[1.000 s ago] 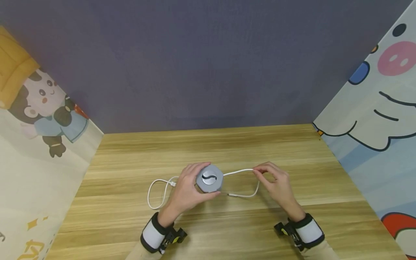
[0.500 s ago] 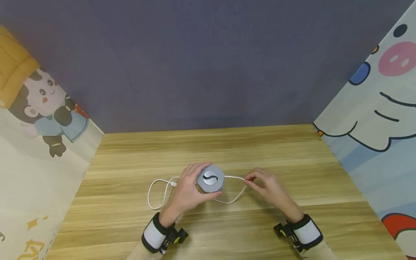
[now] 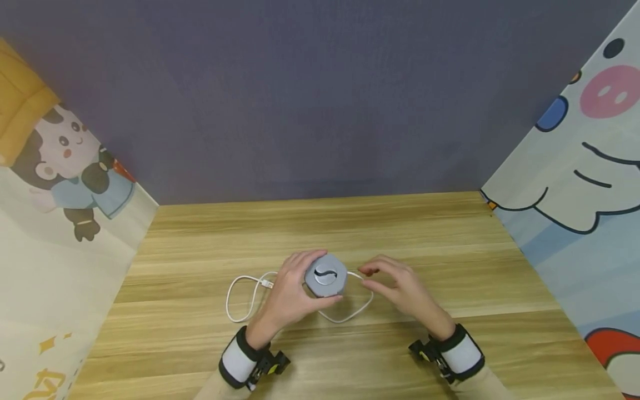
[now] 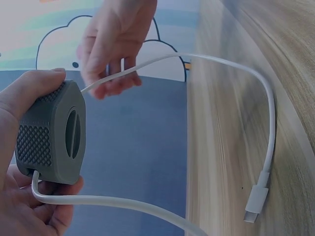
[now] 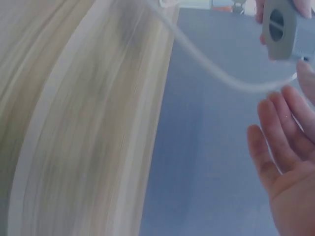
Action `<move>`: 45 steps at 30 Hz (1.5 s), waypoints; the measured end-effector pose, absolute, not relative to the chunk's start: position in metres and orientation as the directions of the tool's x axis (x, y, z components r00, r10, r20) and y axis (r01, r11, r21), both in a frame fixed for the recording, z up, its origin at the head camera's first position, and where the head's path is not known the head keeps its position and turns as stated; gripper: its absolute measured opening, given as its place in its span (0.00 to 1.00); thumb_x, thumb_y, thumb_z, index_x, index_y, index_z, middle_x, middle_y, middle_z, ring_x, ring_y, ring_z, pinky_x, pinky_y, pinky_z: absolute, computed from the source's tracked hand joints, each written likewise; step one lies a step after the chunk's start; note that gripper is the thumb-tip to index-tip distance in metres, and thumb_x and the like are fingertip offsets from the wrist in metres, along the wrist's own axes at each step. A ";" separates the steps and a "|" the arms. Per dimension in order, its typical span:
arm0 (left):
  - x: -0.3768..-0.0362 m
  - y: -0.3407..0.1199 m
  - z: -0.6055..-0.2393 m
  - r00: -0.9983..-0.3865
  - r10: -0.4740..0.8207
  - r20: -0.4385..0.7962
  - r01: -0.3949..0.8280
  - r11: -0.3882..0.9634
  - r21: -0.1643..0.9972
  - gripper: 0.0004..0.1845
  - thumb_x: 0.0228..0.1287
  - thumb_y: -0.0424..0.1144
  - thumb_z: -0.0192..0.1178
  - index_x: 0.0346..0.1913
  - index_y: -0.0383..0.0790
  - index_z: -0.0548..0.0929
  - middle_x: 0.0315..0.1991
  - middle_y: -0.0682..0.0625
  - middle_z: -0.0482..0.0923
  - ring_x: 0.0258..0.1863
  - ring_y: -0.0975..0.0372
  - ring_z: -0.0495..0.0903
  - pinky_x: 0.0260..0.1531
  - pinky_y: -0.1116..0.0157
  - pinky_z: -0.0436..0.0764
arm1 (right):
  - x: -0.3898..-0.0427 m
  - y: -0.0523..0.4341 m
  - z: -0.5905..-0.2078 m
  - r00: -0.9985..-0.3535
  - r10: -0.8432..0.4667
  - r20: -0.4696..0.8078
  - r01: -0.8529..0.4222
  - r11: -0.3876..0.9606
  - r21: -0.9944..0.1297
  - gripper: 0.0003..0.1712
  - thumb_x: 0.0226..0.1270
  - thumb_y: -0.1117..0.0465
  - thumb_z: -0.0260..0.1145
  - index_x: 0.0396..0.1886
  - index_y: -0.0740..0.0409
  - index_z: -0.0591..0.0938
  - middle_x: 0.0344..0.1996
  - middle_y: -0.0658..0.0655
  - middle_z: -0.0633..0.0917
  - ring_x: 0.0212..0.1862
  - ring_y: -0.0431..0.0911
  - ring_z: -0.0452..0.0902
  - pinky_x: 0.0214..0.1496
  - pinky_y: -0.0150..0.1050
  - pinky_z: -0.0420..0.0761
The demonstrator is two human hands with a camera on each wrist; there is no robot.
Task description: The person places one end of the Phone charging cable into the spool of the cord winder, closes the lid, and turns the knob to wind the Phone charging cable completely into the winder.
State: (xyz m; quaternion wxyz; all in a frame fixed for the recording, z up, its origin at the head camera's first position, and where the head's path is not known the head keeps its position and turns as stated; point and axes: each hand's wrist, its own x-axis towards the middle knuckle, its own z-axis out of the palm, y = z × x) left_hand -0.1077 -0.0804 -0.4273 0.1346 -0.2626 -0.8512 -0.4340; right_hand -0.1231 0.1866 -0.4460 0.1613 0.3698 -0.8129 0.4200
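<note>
A person's two bare hands work just above a light wooden surface (image 3: 350, 344), seen from above. The left hand (image 3: 287, 294) grips a small grey hexagonal cable winder (image 3: 325, 275) with a dark S-shaped slot in its round top; the fingers curl round its far side and the thumb presses its near side. In the left wrist view the winder's grey plastic sides show a knobbly, dotted texture, and it sits clasped between the thumb and the curled fingers.

A thin white charging cable (image 3: 235, 294) runs out of the winder on both sides. To the left it forms a loose loop lying on the surface, with a white plug (image 3: 265, 283) close to the left hand's knuckles. To the right it curves in a smaller loop on the surface, under the right hand.

The right hand (image 3: 400, 289) sits just beside the winder, on its right. Its thumb and forefinger meet on the cable right where it leaves the winder, pinching it, while the other fingers stay loosely extended. The right wrist view is blurred, showing only straightened fingers (image 5: 280, 123), the cable and the winder beyond.

Both wrists wear white bands with black straps (image 3: 240, 361). A plain grey-purple wall (image 3: 320, 100) stands behind, with cartoon-printed panels (image 3: 65, 166) on either side.
</note>
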 end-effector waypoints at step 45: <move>-0.107 -0.083 -0.430 -0.825 0.325 0.462 0.565 0.505 0.653 0.47 0.40 0.51 0.84 0.66 0.37 0.79 0.62 0.45 0.82 0.61 0.51 0.79 0.60 0.46 0.79 | -0.124 0.186 -0.455 -0.645 -0.297 0.704 -0.762 0.315 -0.565 0.08 0.60 0.74 0.75 0.36 0.59 0.89 0.32 0.57 0.90 0.36 0.45 0.86 0.47 0.24 0.83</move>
